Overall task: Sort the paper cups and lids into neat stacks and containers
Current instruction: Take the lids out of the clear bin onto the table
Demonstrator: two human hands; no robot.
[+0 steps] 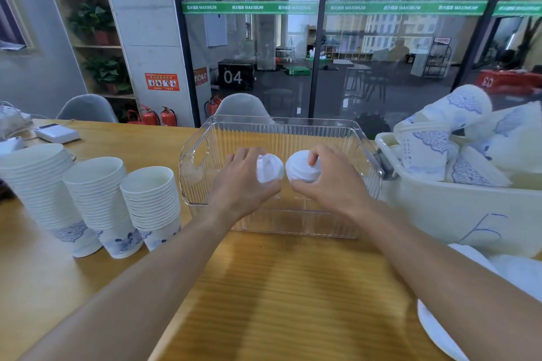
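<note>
On your far left, three stacks of paper cups stand side by side on the wooden table (264,287). The tallest stack (44,193) is at the left edge. The middle stack (102,205) is next to it. The shortest stack (154,205) is nearest the clear box. All the cups are white with blue drawings low on their sides, and they stand with the open end up.

In the middle sits the clear plastic box (281,129) with ridged walls. Both your hands reach into it.

Your left hand (243,182) is curled around a small pile of white lids (269,168). Your fingers wrap over the top and your thumb is under it.

Just beside it, your right hand (328,182) grips another small pile of white lids (303,170). Your thumb is below and a fingertip presses on top. The two piles are close together, nearly touching, above the bottom of the box.

To the right, a cream tub (457,208) touches the clear box. It is heaped with loose paper cups (457,114) lying every which way.

At the bottom right, near your right arm, more white lids (440,334) lie on the table.
</note>
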